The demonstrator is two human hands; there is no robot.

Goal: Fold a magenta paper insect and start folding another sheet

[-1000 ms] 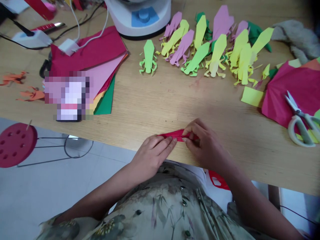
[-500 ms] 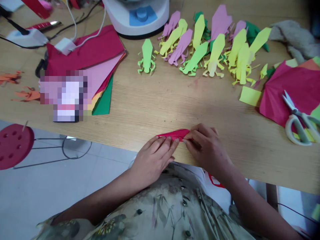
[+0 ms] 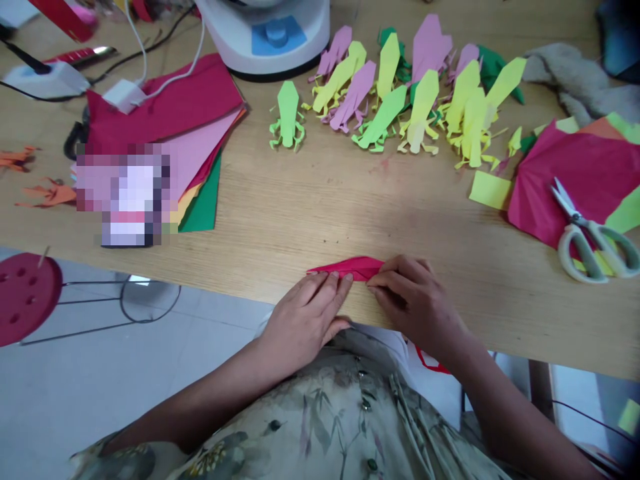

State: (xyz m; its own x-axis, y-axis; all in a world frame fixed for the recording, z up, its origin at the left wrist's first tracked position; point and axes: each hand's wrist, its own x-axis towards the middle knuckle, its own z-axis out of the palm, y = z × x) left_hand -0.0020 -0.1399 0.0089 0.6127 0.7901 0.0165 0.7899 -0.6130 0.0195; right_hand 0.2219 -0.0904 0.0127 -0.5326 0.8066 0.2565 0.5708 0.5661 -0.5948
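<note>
A narrow strip of folded red paper (image 3: 357,266) lies near the table's front edge, with a pointed left end. My left hand (image 3: 310,310) is laid flat, its outstretched fingertips pressing on the paper's lower edge. At the paper's right end, my right hand (image 3: 413,290) is closed, thumb and forefinger pinching the tip. That pinched tip is partly hidden by the fingers. Beyond my hands stand several folded paper insects, among them a light green one (image 3: 288,113), a purple one (image 3: 354,97) and a yellow one (image 3: 420,113).
White-handled scissors (image 3: 583,230) rest on crumpled red paper (image 3: 550,173) at the right. On the left, a blurred phone-like object (image 3: 133,200) lies on stacked coloured sheets (image 3: 200,213). A white appliance base (image 3: 270,57) stands at the back. A red stool (image 3: 27,297) is below left.
My left fingers have slid slightly left along the folded paper, uncovering more of its middle. The right hand keeps its pinch at the right end. The whole view has shifted a little.
</note>
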